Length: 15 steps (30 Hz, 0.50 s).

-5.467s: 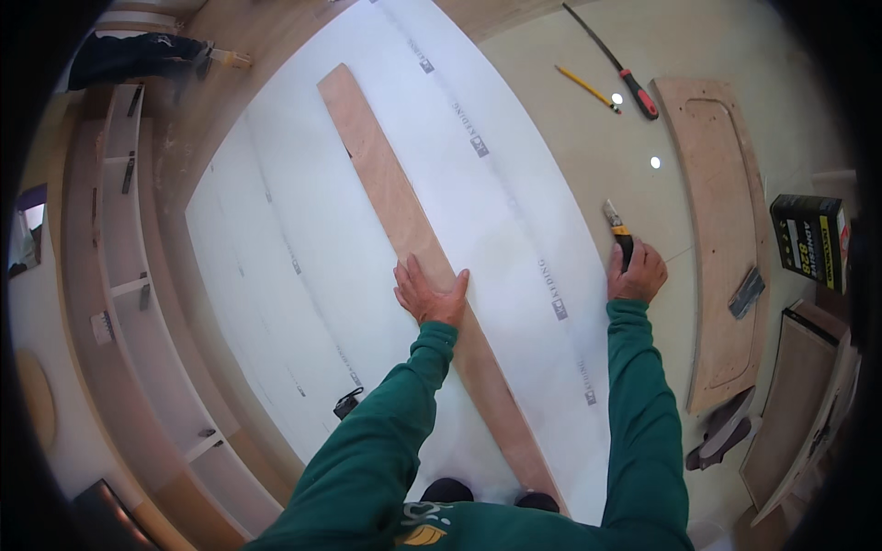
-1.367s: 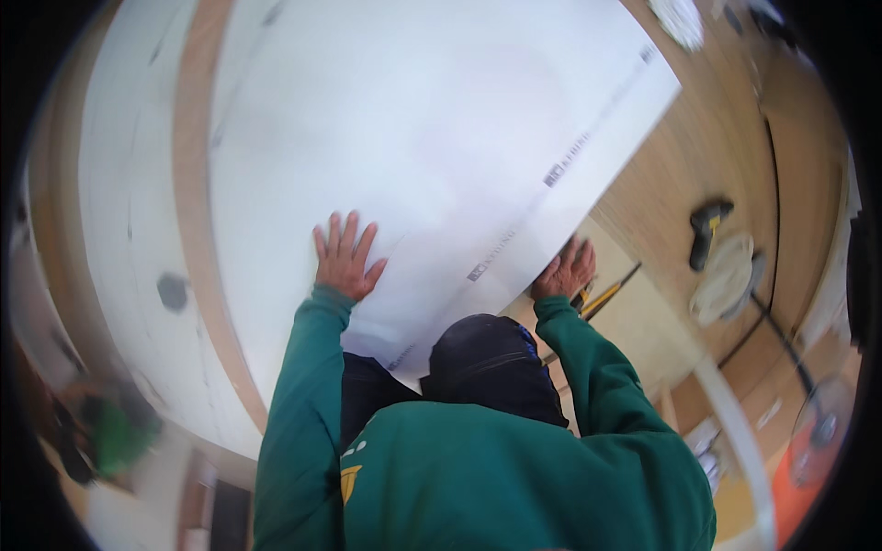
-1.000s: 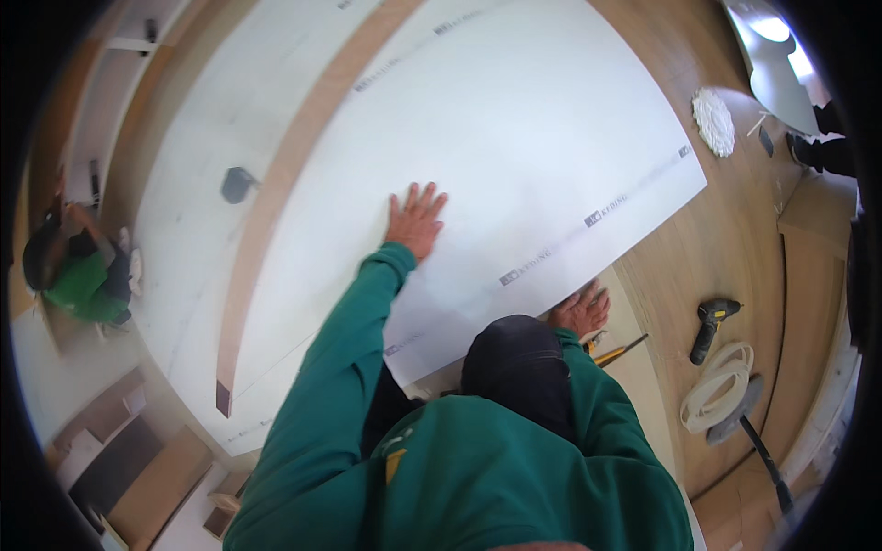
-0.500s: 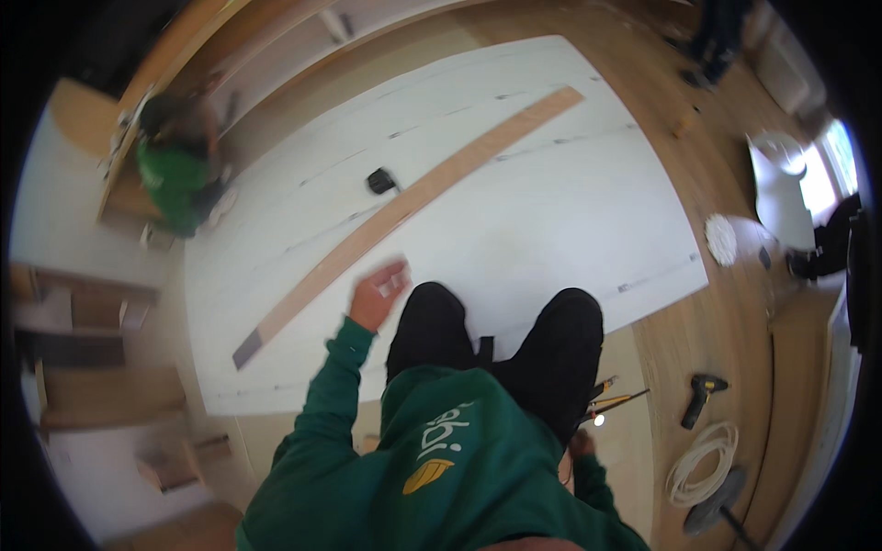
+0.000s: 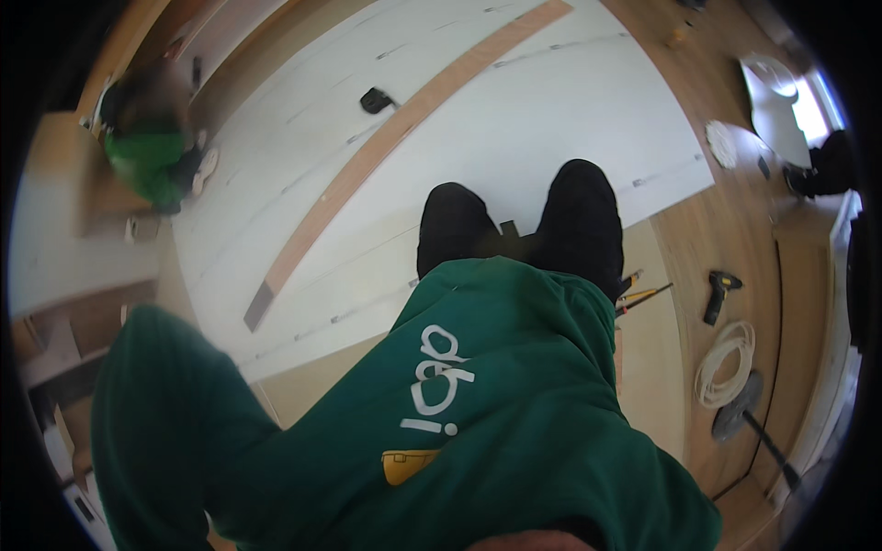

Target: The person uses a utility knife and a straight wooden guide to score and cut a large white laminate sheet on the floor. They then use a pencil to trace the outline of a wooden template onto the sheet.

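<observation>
Your plank (image 5: pixel 395 138) lies flat on the white sheet (image 5: pixel 570 110), long axis running lower-left to upper-right; your hands are out of sight, so no grip shows.

Dark green long-sleeved sweatshirt (image 5: pixel 514 404) fills lower half of view — soft fleece-like fabric, loose folds across chest. White rounded lettering (image 5: pixel 439 378) printed across front. Small mustard-yellow patch (image 5: pixel 407 465) below lettering, flap-shaped like pocket tab. Bulky green left sleeve (image 5: pixel 161 422) at lower left, same fabric, blurred at edge. Black trousers (image 5: pixel 519 230) above sweatshirt hem — two dark rounded knee shapes, matte cloth, no visible seams or markings. Hands not visible; cuffs out of sight.
</observation>
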Each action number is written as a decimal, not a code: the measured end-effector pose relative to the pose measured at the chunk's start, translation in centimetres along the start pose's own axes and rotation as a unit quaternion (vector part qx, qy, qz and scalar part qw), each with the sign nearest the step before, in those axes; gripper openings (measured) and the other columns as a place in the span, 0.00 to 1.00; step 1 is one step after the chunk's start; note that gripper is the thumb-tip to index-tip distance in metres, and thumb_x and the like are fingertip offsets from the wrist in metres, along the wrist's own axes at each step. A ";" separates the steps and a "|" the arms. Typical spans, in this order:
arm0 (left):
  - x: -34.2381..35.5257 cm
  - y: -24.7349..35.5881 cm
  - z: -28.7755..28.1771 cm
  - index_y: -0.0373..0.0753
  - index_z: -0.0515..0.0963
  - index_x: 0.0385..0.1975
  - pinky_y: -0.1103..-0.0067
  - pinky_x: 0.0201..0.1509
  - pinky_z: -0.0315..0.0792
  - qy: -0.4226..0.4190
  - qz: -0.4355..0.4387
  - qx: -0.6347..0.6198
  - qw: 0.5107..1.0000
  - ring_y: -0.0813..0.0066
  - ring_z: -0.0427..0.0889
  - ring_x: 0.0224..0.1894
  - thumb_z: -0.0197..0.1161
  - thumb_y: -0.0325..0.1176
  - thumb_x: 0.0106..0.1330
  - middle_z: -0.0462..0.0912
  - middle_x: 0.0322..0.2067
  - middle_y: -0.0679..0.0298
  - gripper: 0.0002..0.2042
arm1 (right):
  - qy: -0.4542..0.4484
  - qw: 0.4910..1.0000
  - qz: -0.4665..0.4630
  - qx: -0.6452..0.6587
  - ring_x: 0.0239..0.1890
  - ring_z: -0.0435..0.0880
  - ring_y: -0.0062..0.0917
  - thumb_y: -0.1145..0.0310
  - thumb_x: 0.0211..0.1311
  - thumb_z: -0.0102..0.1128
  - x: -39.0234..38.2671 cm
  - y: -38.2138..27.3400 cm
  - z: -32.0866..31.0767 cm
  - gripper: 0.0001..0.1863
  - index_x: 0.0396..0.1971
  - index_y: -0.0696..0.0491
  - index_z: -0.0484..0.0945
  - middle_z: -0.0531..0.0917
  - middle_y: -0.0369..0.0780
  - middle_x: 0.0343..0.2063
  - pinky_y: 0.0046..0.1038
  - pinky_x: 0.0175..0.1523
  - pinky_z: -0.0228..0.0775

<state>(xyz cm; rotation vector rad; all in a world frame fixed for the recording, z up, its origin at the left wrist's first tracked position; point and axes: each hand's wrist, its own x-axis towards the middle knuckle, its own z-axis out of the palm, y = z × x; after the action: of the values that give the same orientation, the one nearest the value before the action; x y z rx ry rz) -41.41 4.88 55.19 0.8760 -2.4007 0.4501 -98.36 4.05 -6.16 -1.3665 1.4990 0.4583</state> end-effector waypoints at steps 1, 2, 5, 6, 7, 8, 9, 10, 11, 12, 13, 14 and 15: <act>-0.3 -0.2 0.5 0.36 0.74 0.48 0.73 0.54 0.72 0.000 -0.005 0.002 1.000 0.64 0.78 0.49 0.54 0.38 0.70 0.79 0.47 0.59 0.14 | 0.003 1.000 0.005 0.005 0.34 0.82 0.44 0.59 0.61 0.52 -0.4 -0.2 -0.1 0.14 0.32 0.55 0.81 0.83 0.48 0.31 0.42 0.37 0.74; -0.6 -0.3 0.9 0.36 0.74 0.48 0.73 0.54 0.72 -0.003 -0.015 0.010 1.000 0.64 0.78 0.49 0.53 0.38 0.70 0.79 0.48 0.59 0.14 | 0.006 1.000 0.012 0.009 0.34 0.82 0.44 0.59 0.60 0.53 -0.8 -0.2 -0.1 0.14 0.32 0.55 0.81 0.83 0.48 0.31 0.42 0.37 0.75; -2.0 -0.9 1.4 0.36 0.74 0.49 0.73 0.55 0.72 0.004 -0.028 0.008 1.000 0.64 0.78 0.50 0.53 0.38 0.70 0.78 0.48 0.59 0.14 | 0.002 0.999 0.038 0.017 0.33 0.82 0.43 0.60 0.60 0.53 -2.5 0.2 0.3 0.14 0.32 0.55 0.81 0.83 0.47 0.31 0.41 0.37 0.75; -2.5 -1.0 1.4 0.36 0.74 0.49 0.73 0.55 0.72 0.005 -0.029 0.011 1.000 0.64 0.78 0.50 0.53 0.37 0.70 0.78 0.48 0.59 0.14 | -0.004 0.999 0.043 0.016 0.33 0.83 0.43 0.60 0.60 0.53 -3.1 0.6 0.5 0.14 0.32 0.55 0.81 0.83 0.47 0.31 0.41 0.37 0.75; -3.0 -1.2 1.5 0.36 0.74 0.49 0.73 0.55 0.72 0.008 -0.033 0.010 0.999 0.64 0.77 0.50 0.53 0.37 0.70 0.78 0.49 0.59 0.15 | -0.011 0.999 0.050 0.016 0.33 0.83 0.43 0.60 0.60 0.53 -3.6 0.9 0.9 0.13 0.32 0.55 0.81 0.84 0.47 0.31 0.41 0.37 0.75; -3.4 -1.3 1.5 0.36 0.74 0.50 0.73 0.55 0.72 0.006 -0.035 0.013 0.999 0.64 0.77 0.51 0.52 0.37 0.70 0.78 0.49 0.59 0.15 | -0.017 0.998 0.057 0.016 0.33 0.83 0.42 0.61 0.60 0.53 -4.2 1.3 1.2 0.13 0.32 0.55 0.81 0.84 0.47 0.31 0.41 0.37 0.75; -3.9 -1.6 1.6 0.36 0.74 0.50 0.73 0.55 0.72 0.006 -0.042 0.013 0.999 0.65 0.77 0.51 0.52 0.37 0.70 0.78 0.49 0.59 0.15 | -0.023 0.997 0.066 0.017 0.33 0.83 0.42 0.61 0.60 0.54 -4.5 1.7 1.5 0.13 0.32 0.55 0.81 0.84 0.47 0.31 0.40 0.36 0.75; -4.2 -1.8 1.7 0.36 0.74 0.50 0.73 0.55 0.72 0.005 -0.048 0.013 0.999 0.65 0.77 0.51 0.52 0.37 0.70 0.78 0.49 0.59 0.15 | -0.029 0.997 0.073 0.018 0.33 0.83 0.42 0.61 0.60 0.54 -4.9 2.0 1.7 0.13 0.32 0.54 0.81 0.84 0.46 0.31 0.40 0.36 0.75; -4.5 -2.1 1.8 0.36 0.74 0.50 0.74 0.55 0.72 0.003 -0.052 0.011 0.999 0.65 0.77 0.51 0.52 0.37 0.70 0.78 0.50 0.59 0.15 | -0.034 0.996 0.081 0.021 0.33 0.83 0.42 0.61 0.60 0.54 -5.1 2.2 1.9 0.13 0.32 0.54 0.81 0.84 0.46 0.31 0.40 0.36 0.76; -4.7 -2.3 1.9 0.36 0.74 0.50 0.74 0.56 0.72 0.003 -0.058 0.012 0.998 0.65 0.77 0.51 0.52 0.37 0.70 0.78 0.50 0.59 0.15 | -0.036 0.995 0.085 0.024 0.33 0.83 0.41 0.61 0.59 0.54 -5.3 2.5 1.9 0.13 0.32 0.54 0.81 0.84 0.46 0.31 0.40 0.36 0.76; -4.9 -2.5 2.0 0.36 0.74 0.51 0.74 0.56 0.71 0.002 -0.062 0.014 0.998 0.65 0.76 0.52 0.52 0.37 0.70 0.77 0.50 0.59 0.15 | -0.039 0.995 0.091 0.028 0.32 0.83 0.41 0.61 0.59 0.54 -5.2 2.6 2.1 0.12 0.32 0.54 0.81 0.84 0.46 0.31 0.39 0.36 0.76; -5.0 -2.6 2.1 0.36 0.74 0.51 0.74 0.56 0.71 0.000 -0.067 0.013 0.998 0.65 0.76 0.52 0.51 0.37 0.70 0.77 0.50 0.59 0.15 | -0.042 0.994 0.093 0.029 0.32 0.83 0.41 0.62 0.59 0.54 -5.3 2.8 2.1 0.12 0.32 0.54 0.81 0.84 0.46 0.31 0.39 0.36 0.76; -5.2 -2.6 2.2 0.36 0.74 0.51 0.74 0.56 0.71 -0.001 -0.074 0.016 0.997 0.65 0.76 0.52 0.51 0.36 0.70 0.77 0.50 0.59 0.15 | -0.040 0.995 0.090 0.029 0.32 0.83 0.41 0.62 0.59 0.54 -5.2 2.8 2.1 0.12 0.32 0.54 0.81 0.84 0.45 0.31 0.39 0.36 0.76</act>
<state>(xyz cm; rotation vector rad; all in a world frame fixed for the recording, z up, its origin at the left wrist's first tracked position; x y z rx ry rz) -37.09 4.47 50.66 1.0604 -2.3148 0.4300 -100.81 9.19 -3.62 -1.1596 1.5629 0.5715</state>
